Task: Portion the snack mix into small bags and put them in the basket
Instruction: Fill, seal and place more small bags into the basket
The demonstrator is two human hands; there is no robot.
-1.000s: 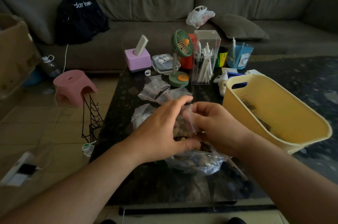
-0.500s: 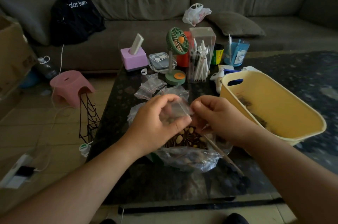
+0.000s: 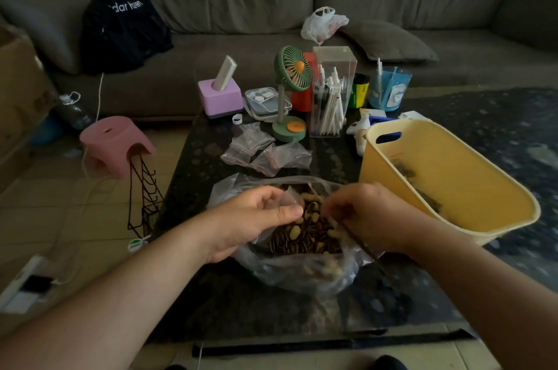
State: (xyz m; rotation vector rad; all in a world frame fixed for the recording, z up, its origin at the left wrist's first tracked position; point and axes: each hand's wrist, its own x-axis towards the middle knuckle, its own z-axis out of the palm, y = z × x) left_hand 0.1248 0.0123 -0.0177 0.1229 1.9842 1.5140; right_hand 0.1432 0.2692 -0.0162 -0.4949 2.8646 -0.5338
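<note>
Left hand (image 3: 256, 218) pinches small clear zip bag (image 3: 288, 199) between thumb and fingers, right over big open bag of snack mix (image 3: 305, 237) at near edge of dark table (image 3: 193, 188). Right hand (image 3: 368, 215) curled, fingertips down in mix; what it grips, cannot tell. Yellow basket (image 3: 471, 188) just beside right arm, few filled bags inside. Spare zip bags (image 3: 265, 154) lie behind.

Risks: flimsy mouth folds shut, seeds scatter on table; elbow nudges basket.
</note>
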